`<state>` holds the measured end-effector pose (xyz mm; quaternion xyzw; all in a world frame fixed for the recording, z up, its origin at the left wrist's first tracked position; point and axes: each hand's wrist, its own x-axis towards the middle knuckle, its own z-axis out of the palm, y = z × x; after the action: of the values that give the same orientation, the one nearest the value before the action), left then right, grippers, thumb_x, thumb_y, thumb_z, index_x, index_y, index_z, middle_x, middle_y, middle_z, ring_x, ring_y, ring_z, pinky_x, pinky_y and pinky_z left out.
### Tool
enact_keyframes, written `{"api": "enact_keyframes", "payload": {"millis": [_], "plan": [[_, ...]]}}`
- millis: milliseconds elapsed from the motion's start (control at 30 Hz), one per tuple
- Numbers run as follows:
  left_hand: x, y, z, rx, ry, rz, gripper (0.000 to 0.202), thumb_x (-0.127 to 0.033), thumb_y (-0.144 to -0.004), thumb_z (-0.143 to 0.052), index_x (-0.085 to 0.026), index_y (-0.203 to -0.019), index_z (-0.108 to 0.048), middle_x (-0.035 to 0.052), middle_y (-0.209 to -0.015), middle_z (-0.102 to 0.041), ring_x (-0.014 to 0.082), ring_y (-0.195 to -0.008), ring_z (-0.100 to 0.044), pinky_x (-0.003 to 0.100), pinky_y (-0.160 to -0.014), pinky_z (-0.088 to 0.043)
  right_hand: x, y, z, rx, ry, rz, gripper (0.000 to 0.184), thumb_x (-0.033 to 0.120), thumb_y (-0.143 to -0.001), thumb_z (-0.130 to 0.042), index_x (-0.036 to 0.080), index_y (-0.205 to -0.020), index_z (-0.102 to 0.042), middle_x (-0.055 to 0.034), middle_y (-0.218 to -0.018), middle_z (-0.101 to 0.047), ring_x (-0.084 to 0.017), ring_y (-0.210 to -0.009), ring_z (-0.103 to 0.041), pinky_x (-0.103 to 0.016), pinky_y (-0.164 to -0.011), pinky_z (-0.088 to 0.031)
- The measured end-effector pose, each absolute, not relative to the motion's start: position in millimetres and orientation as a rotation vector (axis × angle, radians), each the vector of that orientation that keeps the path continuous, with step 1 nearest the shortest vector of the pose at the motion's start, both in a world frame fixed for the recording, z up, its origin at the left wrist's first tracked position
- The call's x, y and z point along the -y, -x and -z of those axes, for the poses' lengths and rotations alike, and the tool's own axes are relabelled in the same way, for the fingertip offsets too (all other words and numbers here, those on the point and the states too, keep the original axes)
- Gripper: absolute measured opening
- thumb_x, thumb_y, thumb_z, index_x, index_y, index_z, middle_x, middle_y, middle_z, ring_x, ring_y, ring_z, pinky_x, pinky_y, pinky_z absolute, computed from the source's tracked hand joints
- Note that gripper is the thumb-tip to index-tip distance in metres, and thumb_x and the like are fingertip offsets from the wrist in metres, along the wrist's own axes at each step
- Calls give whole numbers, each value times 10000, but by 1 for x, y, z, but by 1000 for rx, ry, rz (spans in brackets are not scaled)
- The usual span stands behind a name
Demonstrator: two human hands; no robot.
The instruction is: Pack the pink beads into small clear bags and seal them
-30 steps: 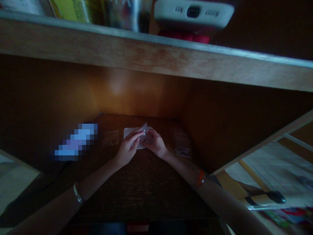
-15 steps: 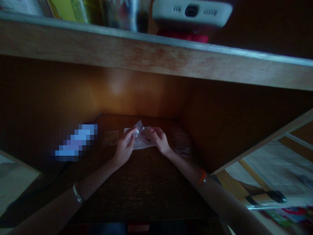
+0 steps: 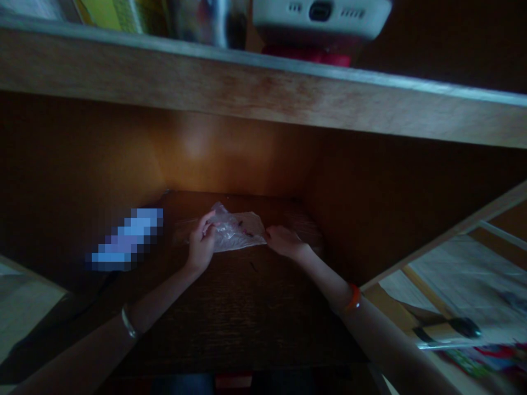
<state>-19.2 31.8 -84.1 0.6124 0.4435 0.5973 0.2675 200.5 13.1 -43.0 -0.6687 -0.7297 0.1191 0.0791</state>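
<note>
Plastic bag [image 3: 223, 226] | left hand [image 3: 201, 244] pinches it | right hand [image 3: 286, 241] by pale sheet [image 3: 256, 224]

Obscured and cropped, head view
Cannot read glowing device [image 3: 127, 238], masked by pixel blocks; cannot identify dark specks [image 3: 249, 235] at pale sheet [image 3: 256, 222], too small; cannot confirm contact between right hand [image 3: 287, 241], partly curled out of sight, and sheet corner; cannot see top of white phone [image 3: 321, 26], cut by upper edge; cannot resolve blurred colourful items [image 3: 469, 365]

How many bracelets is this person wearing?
2 visible: a silver one around the left forearm and an orange one around the right forearm.
</note>
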Motion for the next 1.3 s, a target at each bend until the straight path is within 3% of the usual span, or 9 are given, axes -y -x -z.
{"api": "enact_keyframes", "payload": {"millis": [167, 433, 667, 900, 1067, 1200, 1300], "plan": [[-32, 21, 82, -1213, -1532, -1626, 254, -201, -812, -475, -192, -1049, -565, 87, -1133, -606, 195, -866, -655, 326, -732, -531, -6, -187, 35, 2201, 2149, -266, 219, 140, -811, -486, 67, -790, -691, -265, -886, -673, -363, -884, -644, -453, -710, -465], [-31, 20, 80, -1223, -1481, -1630, 256, -177, -810, -469, -199, -1053, -547, 77, -1145, -596, 183, -842, -666, 291, -683, -540, -2, -180, 30, 2247, 2109, -205, 334, 248, -892, -400, 78, -861, -686, -248, -907, -674, -340, -894, -645, -443, -748, -462], [-27, 14, 73, -1065, -1349, -1695, 344, -232, -705, -654, -189, -1038, -578, 69, -1132, -600, 144, -780, -640, 272, -696, -536, -5, -181, 34, 2243, 2024, -214, 316, 352, -890, -410, 140, -982, -626, -164, -893, -686, -285, -845, -654, -368, -702, -460], [-24, 13, 71, -959, -1330, -1629, 294, -190, -691, -654, -193, -983, -619, 34, -963, -649, 126, -686, -639, 238, -617, -537, -21, -188, 50, 1909, 1499, -747, 333, 338, -915, -360, 163, -957, -640, -59, -840, -669, -139, -680, -590, -250, -595, -426], [-21, 13, 67, -924, -1403, -1576, 331, -209, -707, -651, -220, -1034, -602, 50, -1115, -607, 146, -784, -636, 277, -709, -543, -19, -183, 48, 1605, 1126, -1378, 340, 462, -839, -491, 166, -872, -655, -37, -749, -625, -68, -488, -452, -196, -407, -290], [-18, 11, 63, -905, -1517, -1574, 461, -217, -721, -652, -247, -1164, -529, 67, -1144, -584, 181, -925, -610, 310, -815, -517, -15, -179, 49, 1485, 1077, -1437, 254, 414, -741, -635, 162, -769, -648, -8, -681, -592, -47, -463, -422, -188, -393, -255], [-19, 9, 65, -921, -1462, -1588, 621, -234, -697, -686, -257, -1255, -414, 70, -1117, -582, 161, -845, -624, 309, -798, -515, -16, -177, 51, 1387, 1100, -1389, 255, 406, -703, -667, 156, -749, -635, 4, -652, -584, -42, -451, -414, -190, -391, -240]]}}
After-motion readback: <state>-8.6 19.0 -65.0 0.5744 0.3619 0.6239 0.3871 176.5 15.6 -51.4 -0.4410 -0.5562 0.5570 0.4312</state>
